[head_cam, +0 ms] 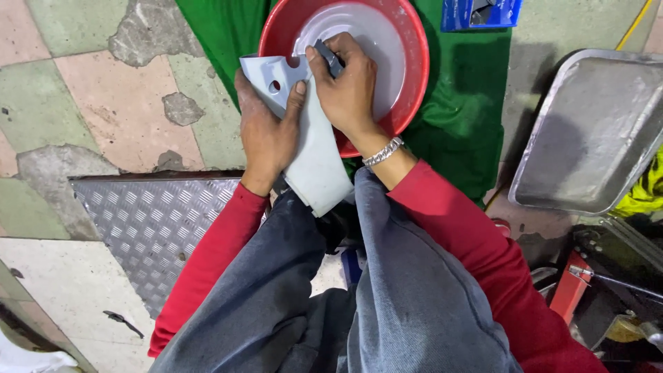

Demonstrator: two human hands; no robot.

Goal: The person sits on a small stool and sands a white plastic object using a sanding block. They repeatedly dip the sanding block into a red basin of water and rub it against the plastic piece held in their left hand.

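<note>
My left hand (266,131) is clamped around a pale grey curved panel (311,155) with holes near its top, thumb across its face, at the centre of the frame above my knees. My right hand (349,86) is closed on a small dark block (330,56), pressing it against the panel's upper edge. Both hands sit over a red basin (414,48) holding cloudy water, on a green cloth (469,117). A metal tray (594,131) lies at right, a checker plate (155,221) at lower left on the tiled floor (103,90).
</note>
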